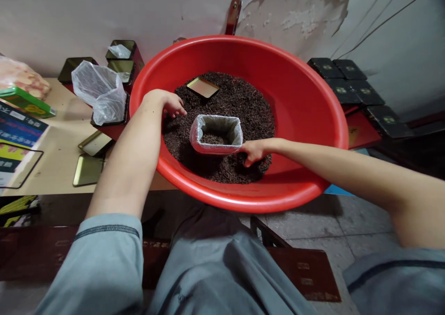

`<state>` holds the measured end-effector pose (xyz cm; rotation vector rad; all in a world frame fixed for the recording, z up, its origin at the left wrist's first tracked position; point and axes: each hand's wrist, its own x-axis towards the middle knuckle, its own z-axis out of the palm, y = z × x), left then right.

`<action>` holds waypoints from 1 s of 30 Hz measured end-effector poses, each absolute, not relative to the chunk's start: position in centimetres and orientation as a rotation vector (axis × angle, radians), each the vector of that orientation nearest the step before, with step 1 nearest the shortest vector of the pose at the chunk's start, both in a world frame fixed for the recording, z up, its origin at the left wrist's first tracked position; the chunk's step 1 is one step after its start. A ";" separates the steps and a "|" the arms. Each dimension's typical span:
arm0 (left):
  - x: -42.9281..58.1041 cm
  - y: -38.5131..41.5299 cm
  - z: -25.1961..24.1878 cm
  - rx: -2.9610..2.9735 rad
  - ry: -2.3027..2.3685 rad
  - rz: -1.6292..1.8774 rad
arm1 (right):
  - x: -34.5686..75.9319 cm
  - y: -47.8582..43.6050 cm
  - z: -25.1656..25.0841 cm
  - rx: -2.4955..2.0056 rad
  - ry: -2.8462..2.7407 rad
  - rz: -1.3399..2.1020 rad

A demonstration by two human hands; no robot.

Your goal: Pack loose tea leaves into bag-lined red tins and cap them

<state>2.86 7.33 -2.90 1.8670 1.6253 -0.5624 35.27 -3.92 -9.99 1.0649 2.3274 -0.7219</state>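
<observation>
A large red plastic basin [299,87] holds a heap of dark, loose tea leaves [239,94]. Within the heap stands a tin [210,149] lined with a clear plastic bag [234,125]; tea leaves show inside it. My left hand [174,105] hangs over the leaves to the left of the tin, fingers loosely stretched and holding nothing. At the tin's right corner is my right hand [255,151], its fingers apart, one digit touching or nearly touching the tin and the others low by the leaves. A tin lid [203,87] lies on the leaves at the back.
Left of the basin, open tins stand on the table [62,134], one with a bulging plastic bag [100,90]. Loose lids [86,170] lie in front of them. Several closed dark tins [347,85] stand at the right. A wooden bench [306,273] is below.
</observation>
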 end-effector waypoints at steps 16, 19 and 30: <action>3.8 6.1 -1.9 1.792 1.666 -0.544 | 29.3 -3.1 5.1 1.374 2.651 -0.385; 3.8 6.1 -2.0 1.780 1.674 -0.545 | 27.2 -3.5 4.7 1.305 2.717 -0.392; 3.5 6.9 -2.4 1.840 1.629 -0.530 | 34.2 -2.6 1.5 1.622 2.556 -0.323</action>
